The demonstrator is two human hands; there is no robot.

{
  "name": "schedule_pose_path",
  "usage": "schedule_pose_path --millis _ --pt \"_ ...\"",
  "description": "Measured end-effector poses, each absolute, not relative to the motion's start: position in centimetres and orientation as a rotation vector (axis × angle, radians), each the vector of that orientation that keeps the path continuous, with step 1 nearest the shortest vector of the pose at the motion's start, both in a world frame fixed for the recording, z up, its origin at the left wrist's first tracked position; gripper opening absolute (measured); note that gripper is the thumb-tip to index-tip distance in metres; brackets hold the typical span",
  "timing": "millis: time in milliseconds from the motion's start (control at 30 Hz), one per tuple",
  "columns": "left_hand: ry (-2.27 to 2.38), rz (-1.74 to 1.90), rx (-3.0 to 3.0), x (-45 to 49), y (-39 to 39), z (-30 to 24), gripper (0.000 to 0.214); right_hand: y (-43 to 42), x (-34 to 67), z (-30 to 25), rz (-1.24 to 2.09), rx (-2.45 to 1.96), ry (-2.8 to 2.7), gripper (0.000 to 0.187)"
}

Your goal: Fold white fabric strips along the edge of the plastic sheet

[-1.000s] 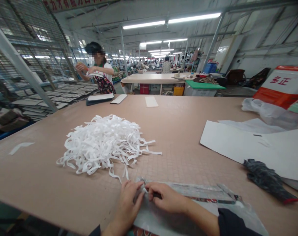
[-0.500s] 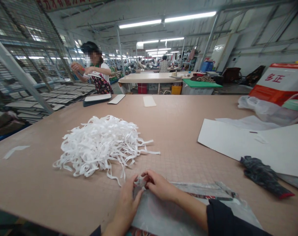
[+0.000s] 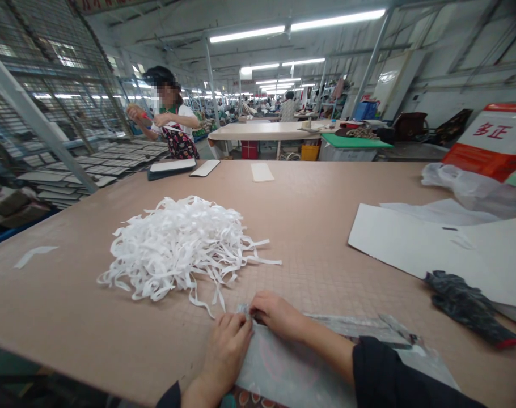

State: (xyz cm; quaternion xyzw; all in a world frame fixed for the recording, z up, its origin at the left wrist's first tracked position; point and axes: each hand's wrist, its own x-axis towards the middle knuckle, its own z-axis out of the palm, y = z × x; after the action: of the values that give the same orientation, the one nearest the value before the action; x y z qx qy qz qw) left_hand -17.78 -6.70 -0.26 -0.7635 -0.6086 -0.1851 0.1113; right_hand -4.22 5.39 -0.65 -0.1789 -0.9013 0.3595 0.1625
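Observation:
A clear plastic bag point(image 3: 292, 368) lies flat at the near edge of the brown table point(image 3: 309, 226). My left hand point(image 3: 226, 348) rests on the bag's left end with its fingers pressed together at the corner. My right hand point(image 3: 275, 311) is closed in a pinch on that same corner, its fingertips meeting those of the left. A dark sleeve covers my right forearm. Just beyond my hands sits a loose heap of white strips point(image 3: 177, 246), with a few strands trailing close to my fingers.
Large white sheets point(image 3: 432, 243) and a dark glove point(image 3: 466, 306) lie at the right, with a plastic bag and a red-and-white box point(image 3: 491, 141) behind. Flat pieces point(image 3: 262, 171) lie at the far edge. Another person point(image 3: 173, 127) stands at the back left beside wire racks.
My hands lifted the bag's corner slightly, then lowered it back to the table. They still pinch the same corner. The view swung a little.

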Motion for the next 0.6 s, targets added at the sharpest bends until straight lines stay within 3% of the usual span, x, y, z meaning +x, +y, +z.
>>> schedule_pose_path --millis 233,600 --pt "-1.746 -0.364 -2.287 -17.8 -6.7 -0.6 0.018 6.2 -5.0 -0.8 0.921 -0.474 -2.712 0.017" --pt "-1.726 -0.235 -2.318 -17.6 -6.7 0.1 0.032 6.6 -5.8 -0.4 0.749 -0.445 -2.882 0.015"
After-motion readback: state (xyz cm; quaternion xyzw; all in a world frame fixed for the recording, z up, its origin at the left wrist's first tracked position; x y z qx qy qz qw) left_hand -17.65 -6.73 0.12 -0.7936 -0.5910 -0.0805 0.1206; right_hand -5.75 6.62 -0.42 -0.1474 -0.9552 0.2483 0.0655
